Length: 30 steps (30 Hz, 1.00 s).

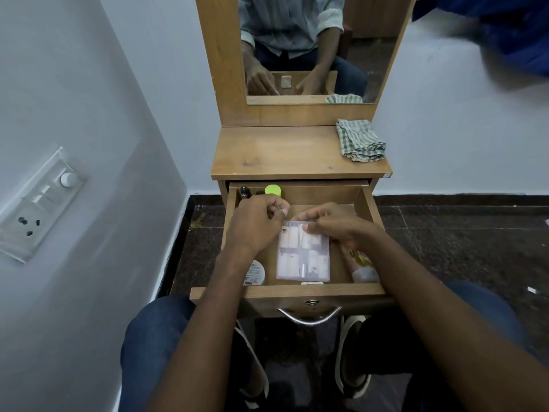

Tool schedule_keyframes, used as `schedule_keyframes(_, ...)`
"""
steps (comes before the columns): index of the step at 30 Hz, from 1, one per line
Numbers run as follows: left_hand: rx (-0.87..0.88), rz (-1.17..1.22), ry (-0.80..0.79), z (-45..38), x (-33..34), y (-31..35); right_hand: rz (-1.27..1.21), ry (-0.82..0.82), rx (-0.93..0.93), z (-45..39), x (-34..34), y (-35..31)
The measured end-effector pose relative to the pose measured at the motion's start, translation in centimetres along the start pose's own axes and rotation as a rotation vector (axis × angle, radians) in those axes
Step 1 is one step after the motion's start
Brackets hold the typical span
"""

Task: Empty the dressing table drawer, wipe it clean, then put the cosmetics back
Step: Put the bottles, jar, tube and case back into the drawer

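2 hands work over the clear case (303, 257), which lies flat in the middle of the open drawer (368, 209) with its long axis running front to back. The right hand (335, 226) pinches the case's far right corner; the left hand (255, 223) hovers curled at the far left corner, and I cannot tell whether it holds anything. Both grips sit at the far end, so a lift likely tips the near end down; wrists hide much of the jar (255, 273) and tube (361, 264), and the green cap (272, 190) and dark bottle (245, 192) only peek out behind.
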<state>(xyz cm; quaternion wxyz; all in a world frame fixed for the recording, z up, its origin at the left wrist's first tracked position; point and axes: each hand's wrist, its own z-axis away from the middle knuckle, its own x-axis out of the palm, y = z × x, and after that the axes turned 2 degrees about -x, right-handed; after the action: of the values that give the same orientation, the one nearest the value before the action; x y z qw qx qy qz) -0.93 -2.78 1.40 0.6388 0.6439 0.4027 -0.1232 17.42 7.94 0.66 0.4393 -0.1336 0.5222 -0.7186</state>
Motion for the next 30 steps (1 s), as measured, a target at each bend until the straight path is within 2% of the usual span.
schedule_keyframes(11, 0.033, -0.102, 0.010, 0.2, 0.1, -0.1, 0.437, 0.151, -0.210, -0.5, 2.3, 0.3)
schedule_keyframes(15, -0.018, -0.127, 0.057, 0.1, -0.1, 0.0, 0.551, 0.181, -0.162, -0.2, 3.2, -0.3)
schedule_keyframes(20, -0.022, -0.124, 0.068, 0.2, -0.3, 0.2, 0.895, 0.243, -0.121, 0.1, 4.1, -1.0)
schedule_keyframes(30, -0.032, -0.112, 0.079, 0.1, -0.3, 0.1, 1.052, 0.190, 0.013, 0.2, 6.7, -2.2)
